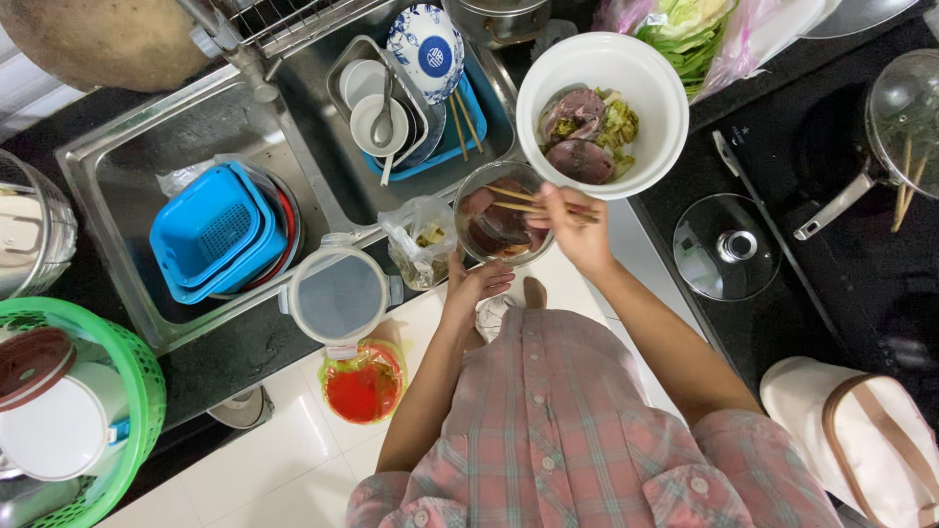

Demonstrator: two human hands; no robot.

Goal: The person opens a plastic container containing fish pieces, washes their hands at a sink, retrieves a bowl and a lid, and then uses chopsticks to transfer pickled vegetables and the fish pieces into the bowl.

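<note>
My right hand (pixel 577 230) holds a pair of wooden chopsticks (pixel 518 199) whose tips reach over a small glass bowl (pixel 501 215) with dark meat pieces inside. My left hand (pixel 471 286) cups the near side of that glass bowl from below. Just beyond it sits a large white bowl (pixel 599 59) holding reddish meat and chopped greens.
A steel sink (pixel 147 166) holds a blue basket (pixel 215 230) and a blue tray of dishes (pixel 430 117). A clear plastic bag (pixel 423 244) and a round lidded container (pixel 339 293) rest on the counter edge. A glass lid (pixel 729 244), a lidded pan (pixel 895 117), a green basket (pixel 117 391).
</note>
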